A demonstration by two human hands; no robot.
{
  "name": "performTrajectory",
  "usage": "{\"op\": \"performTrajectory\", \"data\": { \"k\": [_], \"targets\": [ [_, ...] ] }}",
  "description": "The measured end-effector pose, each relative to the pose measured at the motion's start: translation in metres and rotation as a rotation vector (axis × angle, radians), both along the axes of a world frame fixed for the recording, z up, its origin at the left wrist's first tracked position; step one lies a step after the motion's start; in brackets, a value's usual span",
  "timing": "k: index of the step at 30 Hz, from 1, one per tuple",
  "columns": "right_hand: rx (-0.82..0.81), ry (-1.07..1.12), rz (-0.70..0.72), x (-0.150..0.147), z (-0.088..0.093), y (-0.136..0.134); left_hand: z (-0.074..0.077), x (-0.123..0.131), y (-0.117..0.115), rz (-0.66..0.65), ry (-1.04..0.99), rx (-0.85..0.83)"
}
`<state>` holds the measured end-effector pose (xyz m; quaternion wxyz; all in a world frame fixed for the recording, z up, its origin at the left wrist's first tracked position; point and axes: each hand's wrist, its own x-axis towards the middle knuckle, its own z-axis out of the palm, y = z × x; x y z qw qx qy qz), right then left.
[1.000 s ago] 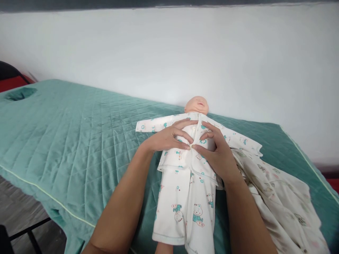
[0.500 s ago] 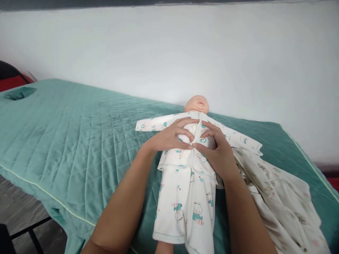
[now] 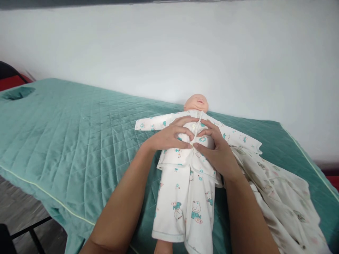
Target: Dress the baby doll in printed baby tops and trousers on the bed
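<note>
A baby doll (image 3: 196,102) lies on its back, dressed in a white printed baby shirt (image 3: 172,159) and matching white pants (image 3: 172,197). On the shirt's front, my left hand (image 3: 177,134) pinches the fabric by the front opening with thumb and fingers. My right hand (image 3: 215,144) grips the other side of the same opening, its thumb close to my left thumb. Between the hands a button (image 3: 194,126) shows on the placket. Whatever sits right under the thumbs is mostly hidden. Both shirt sleeves stretch out sideways, and one doll foot shows below a pant leg.
The doll rests on a green quilted bed cover (image 3: 106,148) with a hole (image 3: 19,93) at the far left. A crumpled pale printed cloth (image 3: 283,197) lies to the right. Behind stands a white wall (image 3: 159,49); black metal bars (image 3: 31,229) are at lower left.
Both hands stay at the shirt opening. My right thumb and fingers have shifted slightly, and the view has moved a little.
</note>
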<state>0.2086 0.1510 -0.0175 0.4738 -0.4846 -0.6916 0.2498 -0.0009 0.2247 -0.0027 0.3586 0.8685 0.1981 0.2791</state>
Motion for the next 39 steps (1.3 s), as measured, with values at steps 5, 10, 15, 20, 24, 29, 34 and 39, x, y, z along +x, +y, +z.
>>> {"op": "performTrajectory", "data": {
  "k": [5, 10, 15, 20, 24, 29, 34, 39],
  "targets": [
    [0.000, -0.015, 0.003, -0.001, 0.000, 0.000, 0.000, 0.001, -0.001, -0.004, -0.025, -0.019],
    [0.003, -0.025, -0.008, -0.002, 0.000, 0.000, 0.001, 0.000, 0.000, 0.001, 0.001, -0.034],
    [0.002, -0.026, -0.024, -0.003, -0.001, 0.000, 0.002, 0.000, -0.001, 0.000, 0.009, -0.026],
    [0.020, -0.027, -0.012, -0.002, -0.002, 0.001, 0.000, 0.001, -0.002, 0.013, 0.001, 0.003],
    [0.034, 0.007, 0.027, 0.000, -0.003, 0.001, 0.001, 0.003, -0.004, 0.037, 0.000, 0.021],
    [0.011, 0.107, -0.008, -0.002, -0.002, 0.003, 0.004, 0.008, -0.007, 0.078, 0.023, 0.045],
    [0.012, 0.126, -0.083, -0.008, -0.002, 0.003, 0.005, 0.009, -0.007, 0.069, 0.044, 0.036],
    [0.012, 0.119, -0.100, -0.010, -0.001, 0.002, 0.007, 0.007, -0.007, 0.053, 0.032, -0.021]
  ]
}}
